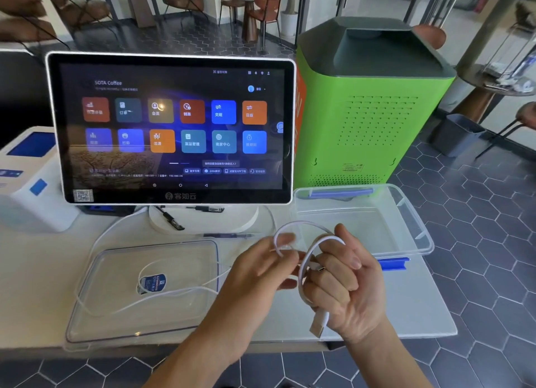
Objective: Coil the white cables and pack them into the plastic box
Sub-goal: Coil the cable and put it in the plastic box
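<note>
A white cable (304, 268) is looped between both hands above the table's front edge. My right hand (345, 283) grips the coil, and the USB plug hangs below its palm. My left hand (261, 268) pinches a loop of the same cable next to it. A second, thinner white cable (116, 303) trails across the clear lid (116, 326) lying at the front left. The clear plastic box (417, 236) with blue clips stands open just behind my right hand, with nothing visible inside.
A touchscreen terminal (174, 126) on a round white stand fills the middle back. A white and blue device (29, 184) sits at the left. A green machine (371, 112) stands behind the box. A pen (229, 235) lies near the stand. The table's right edge is close to the box.
</note>
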